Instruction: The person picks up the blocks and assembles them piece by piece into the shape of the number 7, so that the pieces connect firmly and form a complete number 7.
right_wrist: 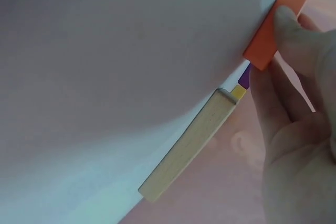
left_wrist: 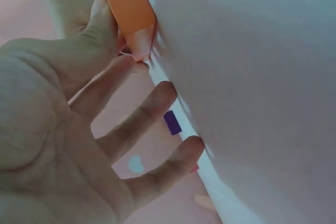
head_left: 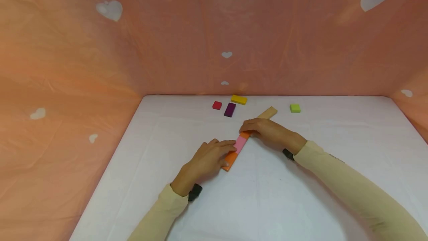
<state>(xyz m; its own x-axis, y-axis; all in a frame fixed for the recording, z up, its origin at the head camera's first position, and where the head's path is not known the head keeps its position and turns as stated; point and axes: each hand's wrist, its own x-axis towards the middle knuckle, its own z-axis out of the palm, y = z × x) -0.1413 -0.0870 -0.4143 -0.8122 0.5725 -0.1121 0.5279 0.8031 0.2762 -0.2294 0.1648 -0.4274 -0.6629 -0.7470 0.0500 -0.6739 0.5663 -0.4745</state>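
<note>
An orange block (head_left: 230, 159), a pink block (head_left: 240, 144) and a second orange block (right_wrist: 278, 22) form a slanting row on the white table. My left hand (head_left: 205, 161) lies along the row's left side, thumb by the near orange block and fingertips at the pink one; its other fingers spread out straight in the left wrist view. Farther up, my right hand (head_left: 269, 133) pinches the far orange block between thumb and fingers, covering part of it in the head view. Beyond that hand lies a plain wooden block (right_wrist: 189, 142), apart from the orange block.
Behind the row, a red block (head_left: 217, 105), a dark purple block (head_left: 230, 109) and a yellow block (head_left: 239, 99) lie close together. One lime green block (head_left: 295, 108) sits farther right. Orange cloth (head_left: 187, 47) with pale hearts hangs past the white table's (head_left: 160, 129) edges.
</note>
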